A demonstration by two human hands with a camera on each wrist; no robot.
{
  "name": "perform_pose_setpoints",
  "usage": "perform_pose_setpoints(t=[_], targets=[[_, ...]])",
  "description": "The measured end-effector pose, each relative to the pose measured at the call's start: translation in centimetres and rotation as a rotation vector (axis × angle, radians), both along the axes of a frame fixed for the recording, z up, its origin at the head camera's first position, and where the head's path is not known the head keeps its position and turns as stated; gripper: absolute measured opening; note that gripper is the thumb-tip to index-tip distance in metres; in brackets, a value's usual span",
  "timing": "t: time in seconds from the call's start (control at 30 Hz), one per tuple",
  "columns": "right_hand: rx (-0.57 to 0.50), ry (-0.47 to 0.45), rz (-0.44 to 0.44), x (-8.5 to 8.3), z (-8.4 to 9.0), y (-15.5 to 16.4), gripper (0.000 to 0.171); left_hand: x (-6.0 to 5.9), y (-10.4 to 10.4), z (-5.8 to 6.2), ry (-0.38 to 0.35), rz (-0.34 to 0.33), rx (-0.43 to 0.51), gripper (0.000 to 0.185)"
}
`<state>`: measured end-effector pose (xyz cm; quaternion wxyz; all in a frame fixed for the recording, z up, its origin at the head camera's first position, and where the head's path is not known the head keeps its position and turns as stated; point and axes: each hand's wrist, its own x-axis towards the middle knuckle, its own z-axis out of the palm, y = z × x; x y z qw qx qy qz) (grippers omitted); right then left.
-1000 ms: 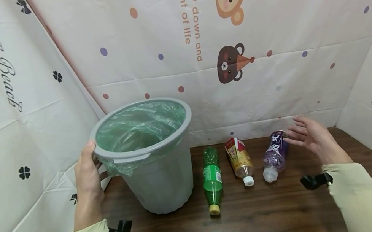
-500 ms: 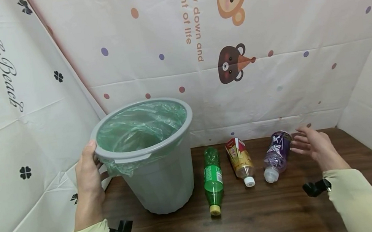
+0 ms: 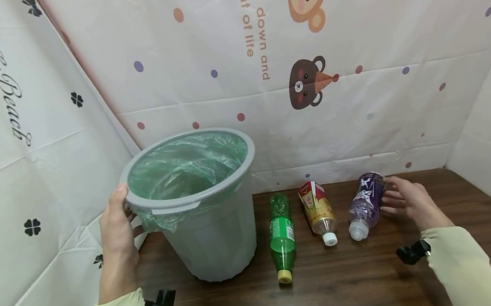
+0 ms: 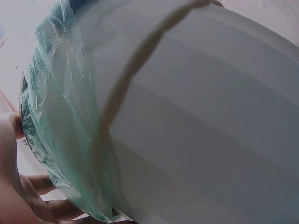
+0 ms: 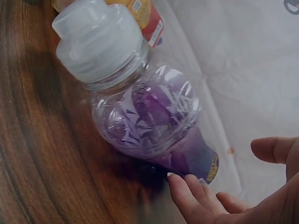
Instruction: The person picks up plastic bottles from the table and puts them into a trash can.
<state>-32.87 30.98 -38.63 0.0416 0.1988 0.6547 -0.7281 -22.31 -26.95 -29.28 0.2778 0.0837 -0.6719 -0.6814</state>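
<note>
Grey bin rim gripped by left hand | right hand fingers spread, fingertips touching purple bottle on wooden table

A makeshift recording booth: cartoon-print sheets wall in a wooden table.

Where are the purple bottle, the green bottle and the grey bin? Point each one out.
purple bottle (image 3: pixel 366 197): head view, on its labelled body.
green bottle (image 3: pixel 280 235): head view, on its label.
grey bin (image 3: pixel 211 237): head view, on its front wall.
</note>
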Motion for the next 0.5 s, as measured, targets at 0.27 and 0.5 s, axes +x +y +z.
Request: perform_pose_setpoints(t=[0.27, 0.5], targets=[[0.044, -0.066, 0.059, -0.8, -0.9, -0.5, 0.09, 0.0, -0.1, 0.1, 0.006, -0.007, 0.003, 0.049], [0.138, -0.101, 0.185, -0.9, -1.5, -0.7, 0.098, -0.1, 0.0, 0.1, 0.002, -0.009, -0.008, 0.049]])
